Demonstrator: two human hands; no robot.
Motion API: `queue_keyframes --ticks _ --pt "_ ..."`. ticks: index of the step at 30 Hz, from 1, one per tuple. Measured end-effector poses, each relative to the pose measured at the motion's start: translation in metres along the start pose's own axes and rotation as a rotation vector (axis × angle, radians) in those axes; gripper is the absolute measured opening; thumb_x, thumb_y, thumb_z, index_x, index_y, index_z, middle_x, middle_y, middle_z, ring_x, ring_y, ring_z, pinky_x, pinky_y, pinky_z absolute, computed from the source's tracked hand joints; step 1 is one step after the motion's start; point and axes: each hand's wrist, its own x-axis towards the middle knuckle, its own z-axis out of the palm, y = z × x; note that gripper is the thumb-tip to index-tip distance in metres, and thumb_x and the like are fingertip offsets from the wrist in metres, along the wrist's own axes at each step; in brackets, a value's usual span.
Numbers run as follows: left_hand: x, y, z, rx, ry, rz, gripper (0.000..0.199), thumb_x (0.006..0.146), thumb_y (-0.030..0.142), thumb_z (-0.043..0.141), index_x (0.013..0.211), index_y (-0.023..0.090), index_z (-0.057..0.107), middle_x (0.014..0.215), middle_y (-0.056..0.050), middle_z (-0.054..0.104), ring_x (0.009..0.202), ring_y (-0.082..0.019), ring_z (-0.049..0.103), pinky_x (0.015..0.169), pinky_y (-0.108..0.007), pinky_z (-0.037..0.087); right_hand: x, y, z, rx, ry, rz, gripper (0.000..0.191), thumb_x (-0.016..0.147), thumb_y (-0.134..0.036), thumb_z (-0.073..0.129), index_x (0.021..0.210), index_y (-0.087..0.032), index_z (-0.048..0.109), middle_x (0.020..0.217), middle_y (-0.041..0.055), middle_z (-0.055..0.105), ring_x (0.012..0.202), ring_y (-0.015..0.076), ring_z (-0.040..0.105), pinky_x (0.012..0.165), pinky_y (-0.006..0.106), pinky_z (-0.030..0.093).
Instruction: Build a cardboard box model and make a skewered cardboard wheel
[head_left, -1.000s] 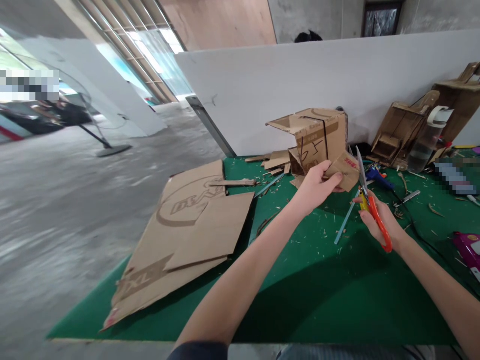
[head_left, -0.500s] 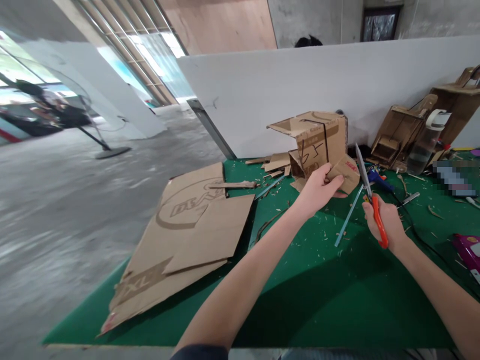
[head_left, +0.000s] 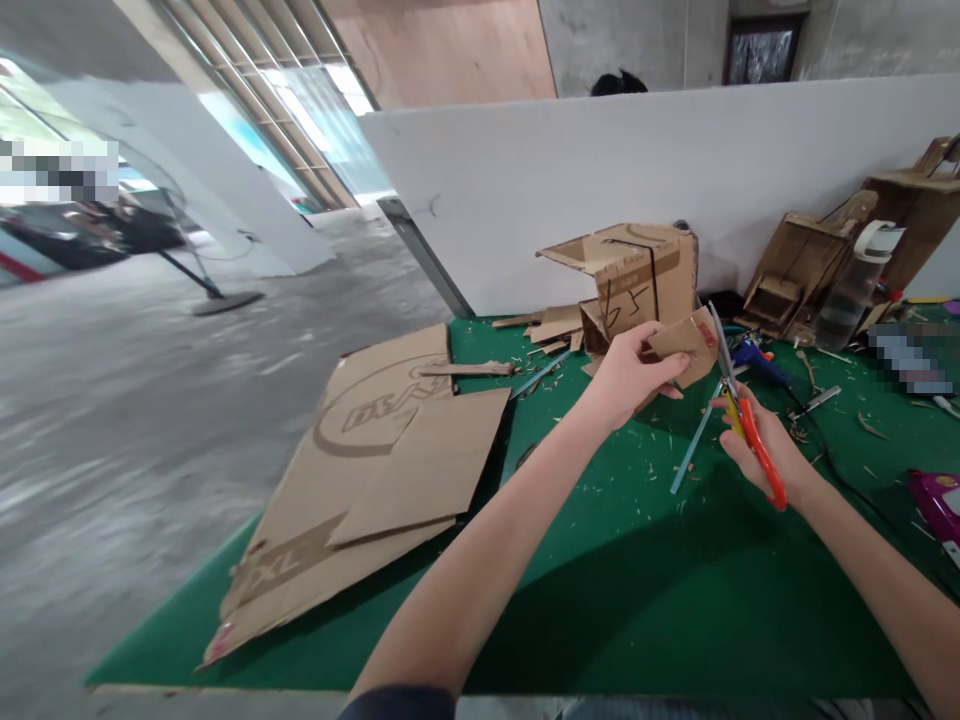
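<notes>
My left hand (head_left: 637,375) pinches a small cardboard piece (head_left: 686,348) with red print, thumb on top. In my right hand (head_left: 761,445) is a pair of scissors (head_left: 759,455) with orange handles, its blades pointing up beside the piece's right edge. Whether the blades touch the card I cannot tell. Just behind my left hand stands a cardboard box (head_left: 637,285) with black handwriting and a dark band round it. A bluish glue stick (head_left: 694,445) lies on the green table between my hands.
Large flat cardboard sheets (head_left: 420,460) lie at the left, with scraps (head_left: 555,325) behind. To the right are a blue glue gun (head_left: 757,358), a clear bottle (head_left: 855,285), cardboard models (head_left: 795,265) and a purple object (head_left: 937,510). A white partition (head_left: 525,200) borders the table's back.
The scissors have tilted and come closer to the piece's right edge. My right fingers have loosened and spread at the handles. My left hand has turned the piece slightly.
</notes>
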Motion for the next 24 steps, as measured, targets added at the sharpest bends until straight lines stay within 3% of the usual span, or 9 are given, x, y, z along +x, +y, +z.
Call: queue_keyframes --ticks 6,11,15,19,24 --pt "0.003 -0.005 -0.001 0.014 -0.024 -0.017 0.026 0.073 0.027 0.074 0.092 0.012 0.066 0.085 -0.006 0.068 0.071 -0.012 0.063 0.052 -0.02 0.055 -0.001 -0.005 0.001 0.0 -0.002 0.023 0.066 0.09 -0.054 0.05 0.143 -0.017 0.035 0.121 0.0175 0.063 0.103 0.0287 0.065 0.082 0.041 0.055" --pt "0.003 -0.006 -0.004 0.031 -0.011 -0.018 0.028 0.074 0.027 0.072 0.098 0.012 0.069 0.094 -0.009 0.072 0.072 -0.012 0.064 0.051 -0.019 0.055 0.001 -0.008 -0.003 -0.125 0.01 -0.001 0.054 0.091 -0.054 0.046 0.129 -0.016 0.048 0.115 0.0174 0.066 0.092 0.0279 0.068 0.08 0.04 0.053" --pt "0.004 -0.008 -0.004 0.03 -0.01 -0.05 0.029 0.075 0.027 0.073 0.1 0.012 0.07 0.094 -0.009 0.072 0.072 -0.012 0.065 0.054 -0.021 0.057 0.002 -0.01 -0.002 -0.163 0.043 0.077 0.041 0.094 -0.052 0.039 0.108 -0.018 0.056 0.09 0.0099 0.071 0.072 0.0222 0.068 0.065 0.032 0.051" --pt "0.005 -0.01 -0.001 -0.017 0.014 -0.091 0.028 0.077 0.027 0.073 0.099 0.011 0.068 0.093 -0.01 0.072 0.072 -0.013 0.066 0.052 -0.021 0.057 0.003 -0.016 -0.001 -0.286 0.114 0.173 0.043 0.095 -0.055 0.034 0.096 -0.018 0.058 0.056 0.0027 0.061 0.048 0.0208 0.06 0.05 0.03 0.044" --pt "0.003 -0.008 0.002 -0.07 -0.013 -0.1 0.024 0.086 0.025 0.063 0.107 0.014 0.06 0.108 -0.011 0.067 0.094 -0.02 0.067 0.064 -0.027 0.063 0.002 -0.016 -0.001 -0.284 0.181 0.167 0.047 0.094 -0.059 0.033 0.089 -0.019 0.058 0.056 0.0032 0.061 0.047 0.0199 0.059 0.05 0.029 0.045"
